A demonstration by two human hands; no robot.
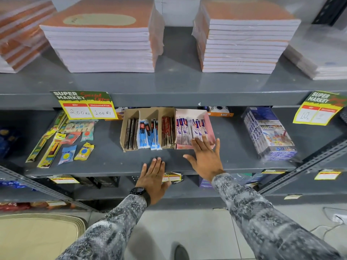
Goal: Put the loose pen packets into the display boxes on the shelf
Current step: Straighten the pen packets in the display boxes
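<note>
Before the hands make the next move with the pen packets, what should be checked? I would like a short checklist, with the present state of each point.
1. Left hand free: ok, flat and open at the shelf edge, holding nothing.
2. Right hand free: ok, open, fingers over the front of the pink box.
3. Packets in the pink box upright: ok, white and blue packets stand in a row.
4. Cardboard box compartments filled tidily: ok.
5. No loose pen packets left in front of the boxes: ok, that strip of shelf is bare.
6. Room left in the pink box: cannot tell, the right hand covers its front.
</note>
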